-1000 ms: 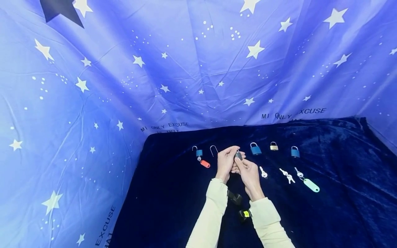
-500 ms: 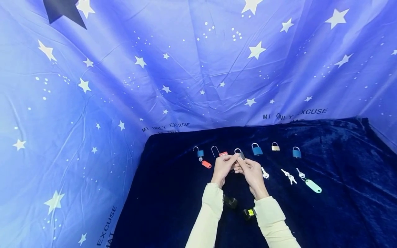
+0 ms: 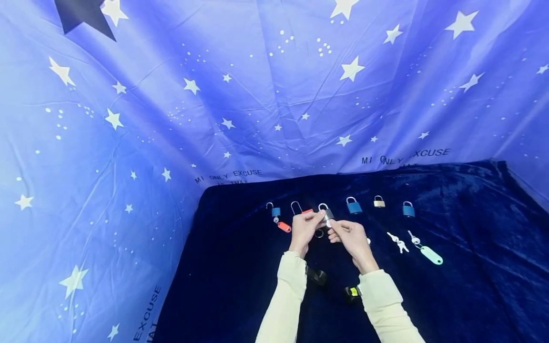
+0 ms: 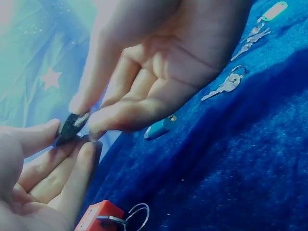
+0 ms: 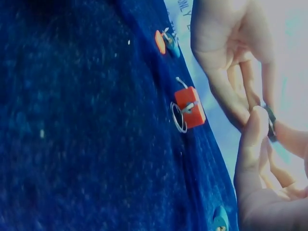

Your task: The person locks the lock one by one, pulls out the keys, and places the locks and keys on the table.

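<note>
My left hand [image 3: 303,231] grips a dark padlock [image 3: 328,215] by its body, with the silver shackle pointing away from me. At the padlock's lower end, my right hand [image 3: 351,238] pinches a small silver key [image 3: 329,223] between thumb and finger. In the left wrist view the dark padlock [image 4: 70,128] is seen edge-on between both hands' fingertips, which hide much of it. Just beyond my left hand lies a red padlock [image 3: 307,211] with a long, open shackle. A key with a ring [image 5: 179,118] sits in its body.
On the dark blue plush cloth [image 3: 240,286], a blue padlock [image 3: 276,211] with a red key tag [image 3: 283,226] lies at left. To the right are blue padlocks [image 3: 353,205], [image 3: 408,209], a brass padlock [image 3: 379,202], loose keys [image 3: 398,242] and a green tag [image 3: 431,255].
My right hand has drawn back to the right, and my left hand has shifted slightly left. The dark padlock, mostly covered before, now shows its body and shackle.
</note>
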Demonstrator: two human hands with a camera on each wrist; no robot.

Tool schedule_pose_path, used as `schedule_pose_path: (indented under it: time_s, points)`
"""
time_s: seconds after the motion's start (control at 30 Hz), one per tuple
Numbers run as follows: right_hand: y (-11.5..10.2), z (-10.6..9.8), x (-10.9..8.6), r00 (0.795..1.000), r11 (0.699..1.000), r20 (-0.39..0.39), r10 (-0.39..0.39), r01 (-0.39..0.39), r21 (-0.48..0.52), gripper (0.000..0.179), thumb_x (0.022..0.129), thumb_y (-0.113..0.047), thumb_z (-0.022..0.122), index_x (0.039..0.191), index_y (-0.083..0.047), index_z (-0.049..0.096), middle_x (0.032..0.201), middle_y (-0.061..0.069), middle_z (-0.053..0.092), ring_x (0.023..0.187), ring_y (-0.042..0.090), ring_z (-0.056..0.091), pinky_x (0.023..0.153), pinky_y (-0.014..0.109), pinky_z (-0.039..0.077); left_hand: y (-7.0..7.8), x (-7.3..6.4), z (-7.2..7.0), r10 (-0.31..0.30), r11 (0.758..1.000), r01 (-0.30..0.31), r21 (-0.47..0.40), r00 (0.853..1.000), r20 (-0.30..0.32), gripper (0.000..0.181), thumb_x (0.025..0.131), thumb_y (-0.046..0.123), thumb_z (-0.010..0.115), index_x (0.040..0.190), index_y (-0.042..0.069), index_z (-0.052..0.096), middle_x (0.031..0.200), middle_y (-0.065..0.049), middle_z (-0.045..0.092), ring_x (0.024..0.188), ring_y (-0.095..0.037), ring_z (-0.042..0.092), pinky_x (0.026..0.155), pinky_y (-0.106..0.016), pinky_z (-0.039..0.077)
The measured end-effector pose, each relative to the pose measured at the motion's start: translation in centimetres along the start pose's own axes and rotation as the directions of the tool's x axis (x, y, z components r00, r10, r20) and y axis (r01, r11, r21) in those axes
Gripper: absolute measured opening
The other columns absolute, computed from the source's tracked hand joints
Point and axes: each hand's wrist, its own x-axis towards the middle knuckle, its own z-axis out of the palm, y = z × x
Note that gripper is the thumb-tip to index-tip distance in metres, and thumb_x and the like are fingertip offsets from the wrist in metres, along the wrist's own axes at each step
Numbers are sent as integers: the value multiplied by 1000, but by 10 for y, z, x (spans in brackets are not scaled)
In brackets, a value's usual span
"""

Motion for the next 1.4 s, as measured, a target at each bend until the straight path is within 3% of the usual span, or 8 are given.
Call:
schedule_pose_path:
  time_s: [0.17,0.37,0.67,0.87,1.0,1.13,1.4]
  points:
    - [1,-3,2,1000,999,-6,-25,24,-25,31,99,-14,62,109,15,65,79,11,71,61,6,65,63,22,58,3,1,1,-8,999,8,-31,1000,5,22,89,11,74,98,-9,75,88,-16,75,74,-13,73,77,-30,60]
    - [3,-3,2,1000,999,-6,-29,28,-26,30,97,-12,64,109,16,65,76,6,71,60,5,65,61,21,57,2,2,3,1,999,-1,-42,1000,7,22,90,9,73,99,-11,74,88,-14,75,74,-10,72,77,-28,60]
    - [4,-3,-2,1000,999,-20,-15,14,-36,27,96,-9,65,108,15,66,73,7,71,60,10,66,61,22,57,3,6,4,23,997,-28,-69,998,-64,21,89,8,73,97,-12,73,89,-23,74,76,-17,74,77,-30,60]
    - [11,-7,-8,999,999,-33,-16,14,-46,22,96,-5,63,106,15,67,75,13,72,58,9,65,60,22,57,10,16,-2,16,1000,-19,-20,992,-122,22,91,14,72,98,-7,75,91,-22,74,84,-26,75,79,-42,60]
    - [14,-8,-7,998,993,-48,-42,36,-111,21,95,-6,65,101,13,69,72,10,71,57,8,65,58,22,57,14,21,-3,12,1000,-15,-16,992,-126,23,93,13,70,100,-8,74,94,-23,74,85,-26,75,81,-37,59]
    - [18,-9,-7,995,970,-76,-62,42,-237,18,94,-10,67,95,8,73,71,9,72,54,8,66,56,21,55,14,25,-1,-6,1000,2,-25,992,-126,22,95,9,66,103,-11,71,100,-25,72,87,-26,75,80,-27,59]
    - [23,-17,-5,991,918,-70,-112,76,-388,16,93,-10,67,89,4,74,68,9,72,51,6,65,53,18,53,10,37,13,9,1000,-11,-15,995,-98,21,95,4,65,103,-15,69,101,-29,71,90,-31,74,79,-27,59]
